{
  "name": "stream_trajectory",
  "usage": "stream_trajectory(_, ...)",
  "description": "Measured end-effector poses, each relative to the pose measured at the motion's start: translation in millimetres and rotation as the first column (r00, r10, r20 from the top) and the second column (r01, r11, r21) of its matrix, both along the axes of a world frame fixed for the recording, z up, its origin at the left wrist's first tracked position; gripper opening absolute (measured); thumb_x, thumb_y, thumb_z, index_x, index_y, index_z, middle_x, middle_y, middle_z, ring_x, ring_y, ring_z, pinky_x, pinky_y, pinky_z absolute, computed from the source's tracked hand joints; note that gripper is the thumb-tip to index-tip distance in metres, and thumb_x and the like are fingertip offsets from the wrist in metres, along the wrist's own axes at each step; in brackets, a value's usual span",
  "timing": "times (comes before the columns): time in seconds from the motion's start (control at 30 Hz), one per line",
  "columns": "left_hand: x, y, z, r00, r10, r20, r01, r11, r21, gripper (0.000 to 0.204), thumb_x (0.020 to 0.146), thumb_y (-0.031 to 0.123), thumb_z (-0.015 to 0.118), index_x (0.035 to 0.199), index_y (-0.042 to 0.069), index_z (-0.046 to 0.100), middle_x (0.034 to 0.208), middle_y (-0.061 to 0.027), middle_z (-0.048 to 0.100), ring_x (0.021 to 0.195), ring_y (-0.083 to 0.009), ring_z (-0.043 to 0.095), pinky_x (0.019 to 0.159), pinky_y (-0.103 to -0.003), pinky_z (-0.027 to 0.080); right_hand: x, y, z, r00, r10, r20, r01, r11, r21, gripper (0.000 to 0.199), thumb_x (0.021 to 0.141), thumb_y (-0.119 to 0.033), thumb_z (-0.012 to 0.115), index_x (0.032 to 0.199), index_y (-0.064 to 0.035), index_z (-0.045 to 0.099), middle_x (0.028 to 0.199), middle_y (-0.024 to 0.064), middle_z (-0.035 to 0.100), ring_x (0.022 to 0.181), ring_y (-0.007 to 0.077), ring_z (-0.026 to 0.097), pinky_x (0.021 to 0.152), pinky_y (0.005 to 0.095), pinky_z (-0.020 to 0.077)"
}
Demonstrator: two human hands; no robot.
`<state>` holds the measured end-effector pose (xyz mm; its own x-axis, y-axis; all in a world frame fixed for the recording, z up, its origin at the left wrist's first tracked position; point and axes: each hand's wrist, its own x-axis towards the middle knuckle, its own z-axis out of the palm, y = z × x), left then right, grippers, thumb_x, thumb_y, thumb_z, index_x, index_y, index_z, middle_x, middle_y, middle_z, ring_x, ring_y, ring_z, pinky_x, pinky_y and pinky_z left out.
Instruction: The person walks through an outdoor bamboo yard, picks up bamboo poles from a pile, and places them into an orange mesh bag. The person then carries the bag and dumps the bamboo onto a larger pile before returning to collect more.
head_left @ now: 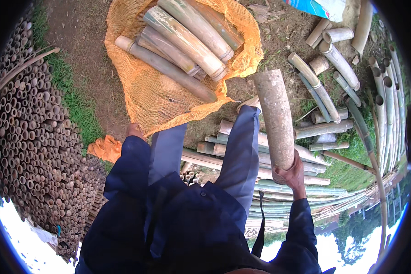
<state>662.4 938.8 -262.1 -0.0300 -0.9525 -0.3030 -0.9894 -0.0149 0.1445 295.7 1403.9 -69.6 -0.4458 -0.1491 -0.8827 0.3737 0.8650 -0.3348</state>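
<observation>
My right hand (293, 174) is closed around the lower end of a short, thick bamboo section (276, 116), holding it up with its open end pointing toward the orange mesh sack (146, 96). Several cut bamboo sections (187, 43) lie inside the sack's wide mouth. My left hand (134, 131) grips the near edge of the sack, mostly hidden behind my dark blue sleeve. My legs in blue-grey trousers (242, 150) stand between the two hands.
A big stack of thin bamboo poles, seen end-on (29, 137), fills the left. Loose bamboo pieces (326, 68) lie at the right, long poles (388, 105) beyond them. Split bamboo slats (265, 160) lie under my feet. An orange cloth (106, 149) lies on the grass.
</observation>
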Motion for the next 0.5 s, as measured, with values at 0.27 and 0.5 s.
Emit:
stream_trajectory(0.27,-59,12,68,0.579,0.709,-0.402,-0.385,0.673,0.631,0.036,0.099,0.033,0.060,0.083,0.001,0.064,0.073,0.0022,0.058,0.066,-0.0067,0.044,0.061,-0.028,0.038,28,-269,-123,0.773,0.499,-0.392,-0.569,0.819,-0.079,0.091,0.058,-0.025,0.084,0.134,0.0026,0.041,0.119,0.0222,0.056,0.111,0.0405,0.056,0.095,0.0471,0.0471)
stream_trajectory(0.5,-84,0,122,0.727,0.550,-0.410,-0.237,0.762,0.603,0.040,0.101,0.032,0.055,0.072,0.005,0.057,0.063,0.0050,0.046,0.059,-0.0049,0.037,0.053,-0.028,0.030,88,-354,-195,0.793,0.487,-0.367,-0.525,0.851,-0.004,0.083,0.066,-0.031,0.082,0.133,-0.0006,0.043,0.122,0.0202,0.053,0.114,0.0389,0.053,0.096,0.0467,0.0452)
